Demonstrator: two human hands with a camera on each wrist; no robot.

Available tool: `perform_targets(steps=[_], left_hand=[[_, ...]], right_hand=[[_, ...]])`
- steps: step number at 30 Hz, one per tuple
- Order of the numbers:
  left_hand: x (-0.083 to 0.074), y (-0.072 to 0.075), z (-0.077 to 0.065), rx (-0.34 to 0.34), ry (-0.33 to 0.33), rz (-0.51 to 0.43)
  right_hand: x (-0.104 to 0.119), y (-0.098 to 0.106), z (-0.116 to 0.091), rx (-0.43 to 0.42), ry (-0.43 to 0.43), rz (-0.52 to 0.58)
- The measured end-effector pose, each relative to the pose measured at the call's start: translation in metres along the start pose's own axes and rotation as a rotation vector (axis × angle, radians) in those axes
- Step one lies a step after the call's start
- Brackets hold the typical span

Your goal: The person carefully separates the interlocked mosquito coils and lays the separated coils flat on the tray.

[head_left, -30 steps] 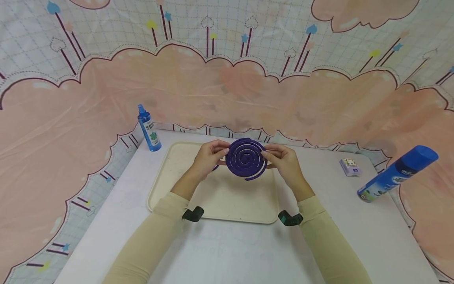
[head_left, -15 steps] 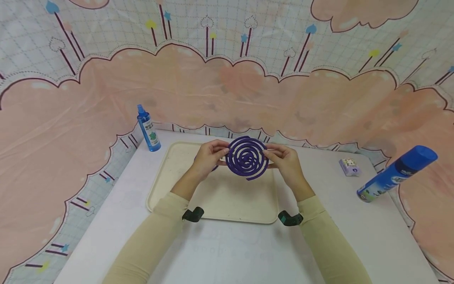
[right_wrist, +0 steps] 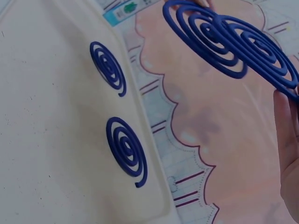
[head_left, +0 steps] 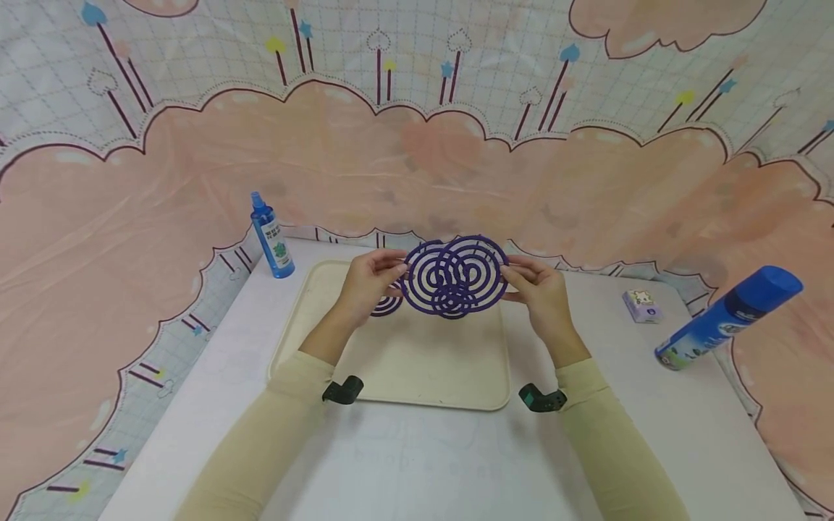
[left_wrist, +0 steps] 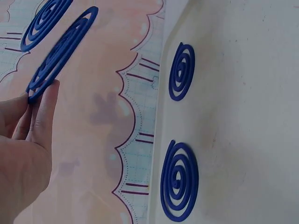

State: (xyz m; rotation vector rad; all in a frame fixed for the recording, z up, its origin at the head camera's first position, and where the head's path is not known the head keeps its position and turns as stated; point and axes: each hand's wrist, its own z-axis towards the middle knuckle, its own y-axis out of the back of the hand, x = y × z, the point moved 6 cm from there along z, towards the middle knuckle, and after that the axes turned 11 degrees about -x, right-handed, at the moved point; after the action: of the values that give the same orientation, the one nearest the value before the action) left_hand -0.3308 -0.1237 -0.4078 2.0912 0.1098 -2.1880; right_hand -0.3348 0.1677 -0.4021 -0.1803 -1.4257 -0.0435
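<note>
My left hand (head_left: 366, 289) pinches the left rim of a dark blue mosquito coil (head_left: 405, 288) between thumb and fingers. At the opposite side, my right hand (head_left: 542, 295) pinches a second mosquito coil (right_wrist: 256, 43) by its right rim. Both coils are held up above the cream tray (head_left: 417, 394), faces toward the head camera, and partly overlap there. Two more mosquito coils lie flat near the tray's far edge: one coil (left_wrist: 181, 72) and another coil (left_wrist: 177, 183) in the left wrist view. In the head view the left hand partly hides one of them.
A blue spray bottle (head_left: 274, 242) stands at the back left of the white table (head_left: 417, 463). On the right are a small purple box (head_left: 642, 307) and a tall blue aerosol can (head_left: 726, 318). A patterned pink cloth (head_left: 365, 174) hangs behind the table.
The two held coils, stacked as one disc a second ago, have slid sideways apart. My hands moved away from each other and slightly up; the coils on the tray show more.
</note>
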Motion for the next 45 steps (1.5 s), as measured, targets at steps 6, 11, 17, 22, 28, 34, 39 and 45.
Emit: perform_targets(steps=[6,11,17,22,28,34,39,45], left_hand=[[-0.005,0.018,-0.001,-0.03,-0.02,0.029],[-0.009,0.035,-0.001,-0.044,-0.031,0.056],[-0.005,0.06,-0.004,-0.072,-0.035,0.095],[0.004,0.073,-0.01,-0.078,-0.021,0.127],[0.016,0.082,-0.02,-0.061,0.031,0.134],[0.034,0.091,-0.029,-0.054,0.083,0.146],[0.051,0.095,-0.038,-0.046,0.116,0.183],[0.072,0.095,-0.043,-0.012,0.154,0.207]], right_hand=[[0.004,0.01,0.002,-0.024,0.008,0.066],[0.009,0.017,0.003,-0.007,0.054,0.035],[0.002,0.025,-0.002,0.016,0.045,-0.065],[-0.01,0.032,-0.006,0.026,-0.004,-0.12],[-0.029,0.039,-0.014,0.03,-0.061,-0.182],[-0.053,0.04,-0.024,0.067,-0.129,-0.265],[-0.07,0.038,-0.033,0.099,-0.181,-0.288],[-0.085,0.032,-0.043,0.162,-0.236,-0.315]])
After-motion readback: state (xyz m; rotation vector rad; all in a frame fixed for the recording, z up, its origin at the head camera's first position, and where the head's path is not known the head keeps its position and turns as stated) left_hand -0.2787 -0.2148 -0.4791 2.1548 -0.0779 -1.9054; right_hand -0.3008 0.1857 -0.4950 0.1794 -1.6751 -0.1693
